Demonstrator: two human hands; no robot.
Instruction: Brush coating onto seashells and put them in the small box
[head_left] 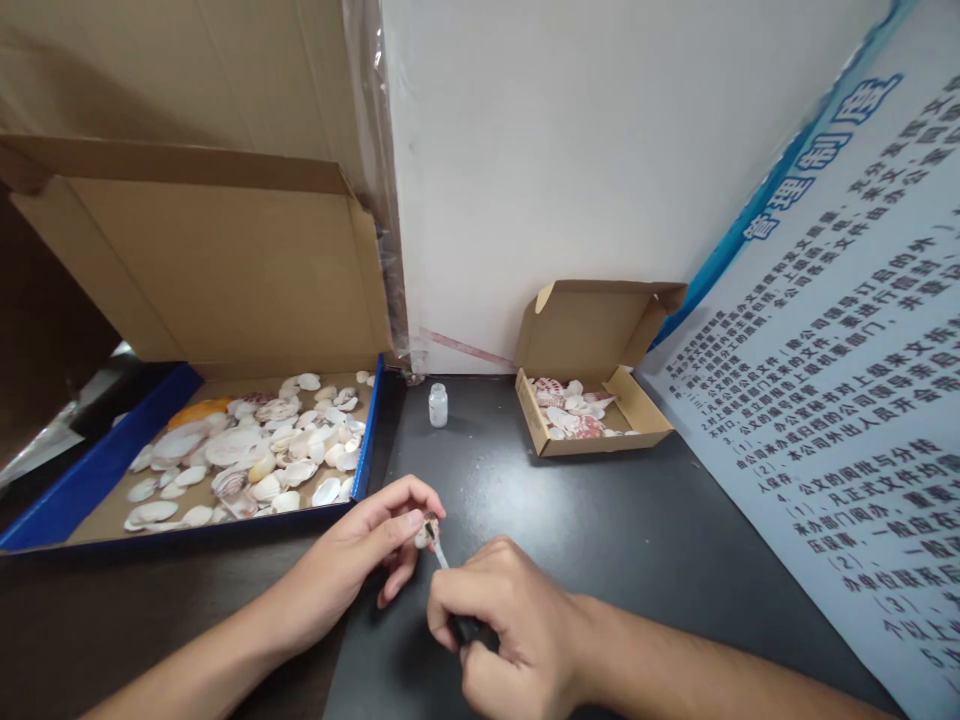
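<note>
Between the thumb and fingers of my left hand is a small whitish seashell with a dark hollow facing my right side. My right hand is wrapped round a black-handled tool. Its thin pale shaft reaches the shell's dark hollow; the very tip is hard to make out. Beyond both hands a small whitish bottle stands upright on the black tabletop.
At left, an open blue-edged cardboard box holds many pale shells. A smaller open cardboard box at the back right contains reddish and white shells. A white wall and a printed poster border the table.
</note>
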